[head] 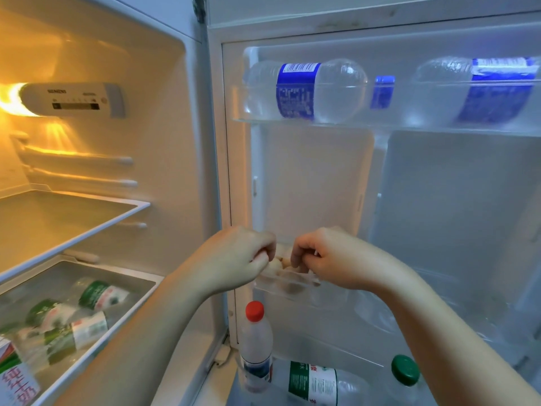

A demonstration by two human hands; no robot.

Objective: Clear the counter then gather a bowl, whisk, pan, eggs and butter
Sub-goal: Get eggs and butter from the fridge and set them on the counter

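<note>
Eggs (279, 260) lie in the clear door tray (292, 288), between both hands. Left hand (240, 256) has its grip curled, pinching one egg at the tray's left end; right hand (328, 259) curls onto the others, hold unconfirmed. Judged light, smooth and fragile: take each round its middle, gently.

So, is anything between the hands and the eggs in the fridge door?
Nothing visible. The left hand and right hand have curled fingers right at the eggs in the clear door tray. The red-capped bottle stands lower down, out of the way.
</note>
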